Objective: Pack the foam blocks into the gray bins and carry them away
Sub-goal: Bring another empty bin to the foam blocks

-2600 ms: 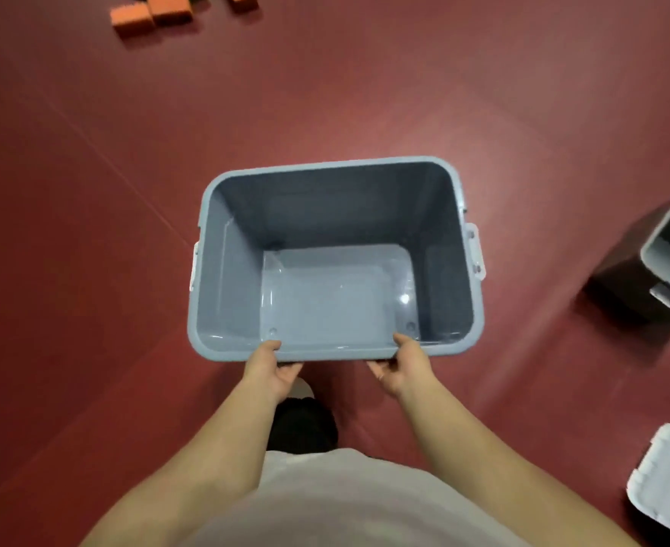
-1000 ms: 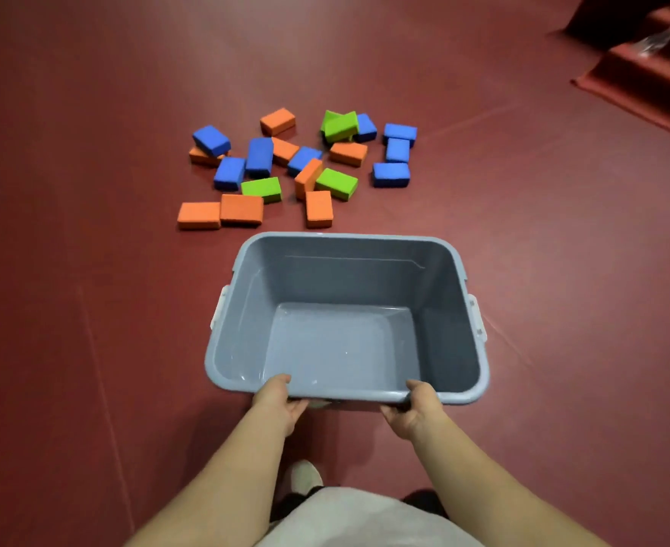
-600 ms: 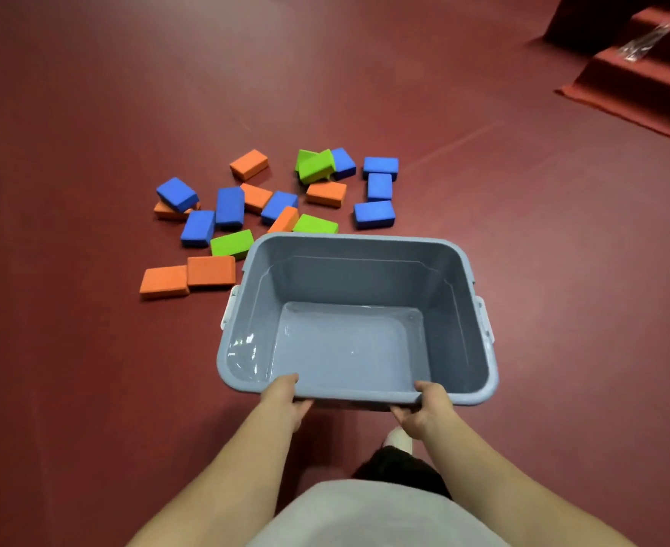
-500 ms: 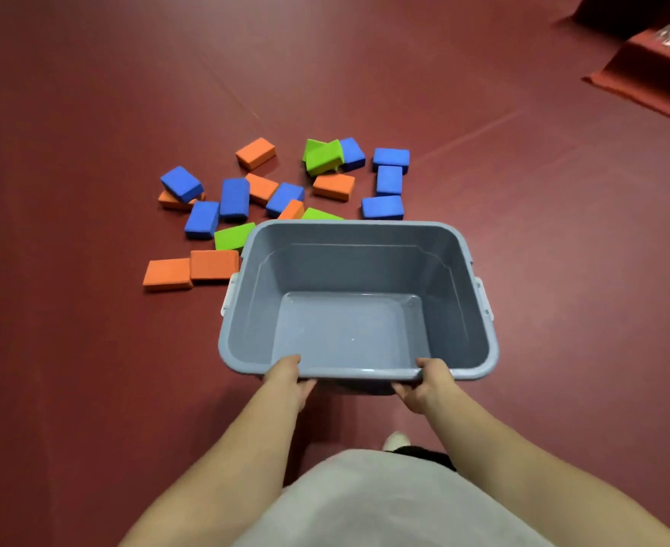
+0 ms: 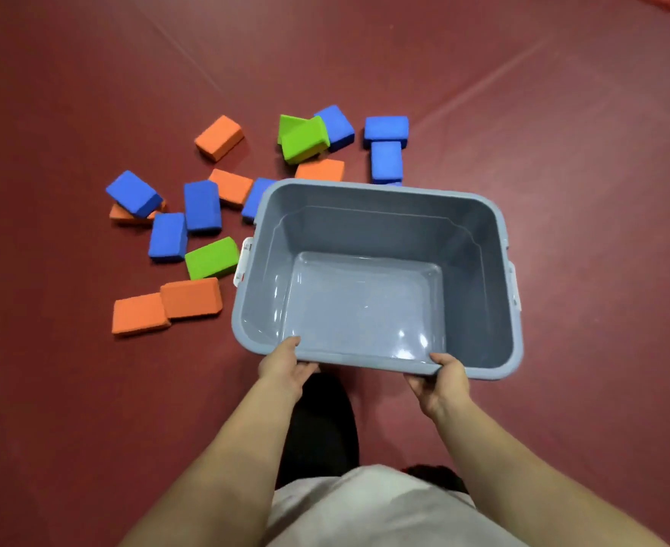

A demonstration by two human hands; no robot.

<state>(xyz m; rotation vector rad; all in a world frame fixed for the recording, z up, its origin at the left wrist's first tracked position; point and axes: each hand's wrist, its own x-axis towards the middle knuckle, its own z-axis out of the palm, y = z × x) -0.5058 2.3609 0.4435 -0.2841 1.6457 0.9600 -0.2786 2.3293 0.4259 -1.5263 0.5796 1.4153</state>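
An empty gray bin point(image 5: 479, 278) hangs in front of me, held by its near rim. My left hand point(image 5: 284, 369) grips the rim at the near left and my right hand point(image 5: 442, 379) grips it at the near right. Several foam blocks lie scattered on the floor beyond and left of the bin: orange blocks point(image 5: 189, 298), blue blocks point(image 5: 201, 205) and green blocks point(image 5: 212, 257). The bin's far left corner covers part of the pile, so some blocks are hidden behind it.
Dark red floor point(image 5: 586, 152) stretches all around, with faint seams running across it. My own legs and white shirt point(image 5: 373, 507) fill the bottom of the view. A bright red edge shows at the top right corner.
I have carried the bin forward to the block pile. The blocks now sit closer and more to the left, and the bin covers more of them. Both hands keep their grip.
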